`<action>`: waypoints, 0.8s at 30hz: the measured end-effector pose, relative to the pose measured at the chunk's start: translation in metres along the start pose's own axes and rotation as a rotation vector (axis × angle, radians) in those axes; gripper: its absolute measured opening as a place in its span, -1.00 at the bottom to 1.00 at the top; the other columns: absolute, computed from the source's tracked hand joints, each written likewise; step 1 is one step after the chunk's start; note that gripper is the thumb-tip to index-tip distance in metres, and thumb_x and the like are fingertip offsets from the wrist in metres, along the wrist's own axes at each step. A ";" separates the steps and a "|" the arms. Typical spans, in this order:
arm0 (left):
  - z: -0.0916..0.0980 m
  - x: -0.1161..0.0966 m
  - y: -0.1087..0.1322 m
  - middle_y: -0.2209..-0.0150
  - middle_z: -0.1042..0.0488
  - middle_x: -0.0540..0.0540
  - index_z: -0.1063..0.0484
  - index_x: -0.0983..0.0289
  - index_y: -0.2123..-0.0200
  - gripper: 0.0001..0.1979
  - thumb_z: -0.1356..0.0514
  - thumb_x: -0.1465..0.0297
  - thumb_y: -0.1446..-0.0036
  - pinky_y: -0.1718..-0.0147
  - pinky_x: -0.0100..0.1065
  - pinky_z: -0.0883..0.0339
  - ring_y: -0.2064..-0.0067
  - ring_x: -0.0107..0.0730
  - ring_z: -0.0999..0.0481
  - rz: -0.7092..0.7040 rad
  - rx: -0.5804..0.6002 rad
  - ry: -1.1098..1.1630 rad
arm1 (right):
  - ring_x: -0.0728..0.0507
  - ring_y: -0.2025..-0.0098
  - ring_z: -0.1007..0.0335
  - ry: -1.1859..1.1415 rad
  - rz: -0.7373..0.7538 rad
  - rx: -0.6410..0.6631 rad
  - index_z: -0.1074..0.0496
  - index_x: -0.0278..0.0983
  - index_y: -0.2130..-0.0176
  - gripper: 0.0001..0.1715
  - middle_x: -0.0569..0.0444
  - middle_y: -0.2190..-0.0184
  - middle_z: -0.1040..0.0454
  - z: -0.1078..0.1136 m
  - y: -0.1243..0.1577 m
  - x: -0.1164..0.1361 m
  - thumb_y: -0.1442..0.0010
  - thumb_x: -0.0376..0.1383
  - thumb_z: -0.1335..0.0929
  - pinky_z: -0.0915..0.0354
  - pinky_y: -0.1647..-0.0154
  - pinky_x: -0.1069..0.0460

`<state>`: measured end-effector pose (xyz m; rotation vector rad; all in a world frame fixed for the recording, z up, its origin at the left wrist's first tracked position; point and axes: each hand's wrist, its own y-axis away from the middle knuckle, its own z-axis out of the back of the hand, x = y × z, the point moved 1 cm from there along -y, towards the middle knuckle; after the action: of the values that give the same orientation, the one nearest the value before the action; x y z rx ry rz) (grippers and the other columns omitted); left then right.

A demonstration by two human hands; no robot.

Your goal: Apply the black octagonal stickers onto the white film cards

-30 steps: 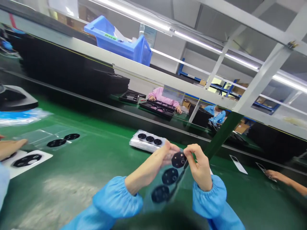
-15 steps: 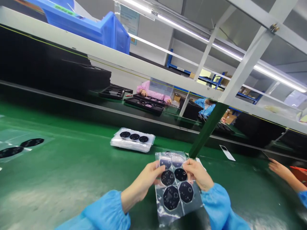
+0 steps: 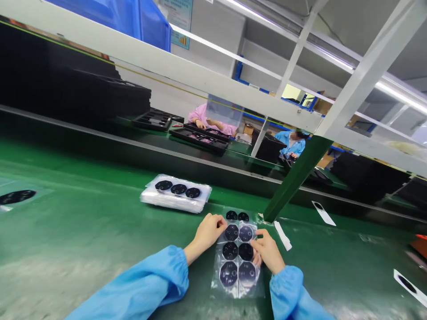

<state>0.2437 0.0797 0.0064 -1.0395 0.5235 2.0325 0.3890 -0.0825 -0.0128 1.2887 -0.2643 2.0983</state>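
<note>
A clear plastic sheet (image 3: 237,253) carrying several round black parts in two columns lies flat on the green belt (image 3: 83,240) in front of me. My left hand (image 3: 208,231) pinches the sheet's upper left edge, fingers curled. My right hand (image 3: 267,252) presses its right edge near the middle, fingers bent onto the film. Both arms wear blue sleeves.
A stack of clear sheets (image 3: 175,194) with three black parts on top lies just beyond my hands. A green post (image 3: 293,182) rises at the right. White strips (image 3: 283,235) lie beside it. Black trays (image 3: 200,137) and two seated people (image 3: 213,122) are behind the belt.
The sheet was held up in the air between both hands; it has come down and now lies flat on the belt. The view has tilted downward.
</note>
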 end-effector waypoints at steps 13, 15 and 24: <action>0.009 0.018 -0.019 0.10 -0.44 0.12 -0.36 0.32 0.07 -0.73 -0.13 0.30 -0.21 0.19 -0.16 -0.41 0.16 -0.28 -0.48 -0.038 0.171 0.007 | -0.05 0.41 -0.42 0.145 0.123 0.150 -0.44 -0.26 0.32 -0.92 0.18 0.51 -0.42 -0.011 -0.031 0.043 -0.08 -0.40 -0.39 -0.32 0.42 0.08; 0.011 0.020 -0.022 0.11 -0.44 0.12 -0.37 0.32 0.07 -0.73 -0.13 0.29 -0.21 0.19 -0.16 -0.41 0.17 -0.28 -0.49 -0.029 0.188 0.017 | -0.01 0.48 -0.41 0.095 0.065 0.230 -0.42 -0.33 0.33 -0.96 0.20 0.55 -0.40 -0.027 -0.045 0.045 -0.17 -0.37 -0.37 -0.34 0.49 0.10; 0.012 0.026 -0.033 0.09 -0.44 0.12 -0.37 0.31 0.07 -0.72 -0.13 0.29 -0.21 0.19 -0.16 -0.41 0.15 -0.26 -0.48 0.015 0.227 -0.009 | -0.02 0.38 -0.42 0.025 -0.134 0.353 -0.39 -0.36 0.16 -0.79 0.08 0.30 -0.45 -0.050 -0.067 0.051 -0.28 -0.25 -0.30 -0.40 0.39 0.04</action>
<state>0.2542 0.1191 -0.0082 -0.8918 0.7404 1.9376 0.3789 0.0148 -0.0046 1.4338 0.2082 2.1051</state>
